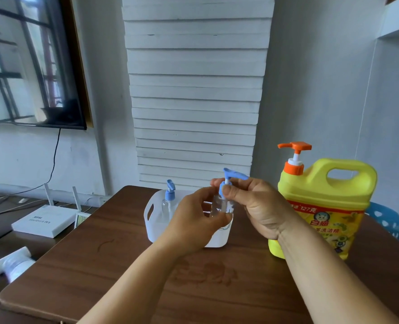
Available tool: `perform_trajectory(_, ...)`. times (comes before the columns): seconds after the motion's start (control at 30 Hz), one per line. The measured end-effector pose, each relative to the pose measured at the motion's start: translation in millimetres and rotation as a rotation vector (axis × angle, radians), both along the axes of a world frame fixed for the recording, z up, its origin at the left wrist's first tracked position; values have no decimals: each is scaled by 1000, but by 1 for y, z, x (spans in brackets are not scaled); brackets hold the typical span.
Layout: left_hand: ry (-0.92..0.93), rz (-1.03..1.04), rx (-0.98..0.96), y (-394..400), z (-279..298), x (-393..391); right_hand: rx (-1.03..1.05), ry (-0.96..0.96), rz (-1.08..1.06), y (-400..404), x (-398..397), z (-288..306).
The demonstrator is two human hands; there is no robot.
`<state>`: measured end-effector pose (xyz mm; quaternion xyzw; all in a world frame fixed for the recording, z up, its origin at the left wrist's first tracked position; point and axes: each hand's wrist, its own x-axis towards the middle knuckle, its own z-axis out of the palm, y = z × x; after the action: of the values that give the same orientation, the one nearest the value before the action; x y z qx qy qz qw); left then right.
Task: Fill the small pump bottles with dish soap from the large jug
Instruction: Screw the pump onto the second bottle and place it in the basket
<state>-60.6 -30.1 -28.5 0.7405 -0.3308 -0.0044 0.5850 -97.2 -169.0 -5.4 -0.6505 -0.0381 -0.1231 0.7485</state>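
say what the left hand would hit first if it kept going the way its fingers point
It already grips the clear pump bottle it points at. Past that, the left hand would probably meet the right hand on the blue pump collar; depth is unclear.

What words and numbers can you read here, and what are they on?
"127克": red band at the top of the label on the yellow jug.
"白猫": red patch on the same label, under a cat picture.
Red line below it: partly hidden by the right hand's arm, ends in "洗洁精".
White box: a line of print, too small to read.
Small bottles: no readable text.
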Motion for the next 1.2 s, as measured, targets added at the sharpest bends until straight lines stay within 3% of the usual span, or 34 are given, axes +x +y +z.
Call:
perform_trajectory(0.13,-40,144,9,-4,-2,0,-64,28,-210,16,8,-5)
perform_trajectory(0.27,35,112,29,3,-1,6,77,19,32,15,2,-2)
perform_trajectory(0.4,26,137,54,6,-5,8,-21,12,-110,16,8,-5)
perform_trajectory(0.57,57,99,54,9,-7,10,-14,34,47,13,8,-5)
perform_trajectory(0.77,-75,251,103,11,-16,8,-41,17,-150,35,17,-17)
perform_trajectory(0.93,-90,280,236,25,-25,20,-119,80,-157,38,25,-23)
perform_trajectory(1.0,-94,257,311,33,-29,23,-96,97,-329,24,34,-23)
perform_trajectory(1.1,-98,225,397,44,-39,23,-263,123,-518,9,49,-30)
perform_trajectory(1.2,-141,229,486,50,-47,25,-585,200,-532,2,66,-44)
